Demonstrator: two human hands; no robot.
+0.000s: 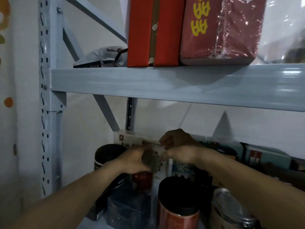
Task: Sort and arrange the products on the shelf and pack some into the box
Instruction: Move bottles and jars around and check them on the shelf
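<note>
Right hand (pixel 179 146) is up at the back of the lower shelf, fingers curled tight. It looks to be pinching the top edge of a white printed box (pixel 128 139).

Left hand (pixel 134 161) sits lower and just beside it, fingers curled against the box's front. Motion blur hides whether it truly grips, so that cannot be told.

- Box stands on edge against the rear of the shelf, long side running left to right, directly ahead of both hands.
- Right hand is the higher, at the top edge; left hand is nearer the box's lower middle.
- Between person and box:
  - black-lidded red canister (pixel 179 195) front and centre
  - dark canister (pixel 107 154) at left
  - small red pack (pixel 142 179) under the left hand
  - dark blue carton (pixel 128 210)
  - silver-lidded jar (pixel 231 207) at right
- Upper shelf beam (pixel 165 83) is close overhead, carrying two red gift boxes (pixel 153 30).

Judgement: any lift must come up and toward the person over the canister tops, keeping under the beam. No packing box is in view.
</note>
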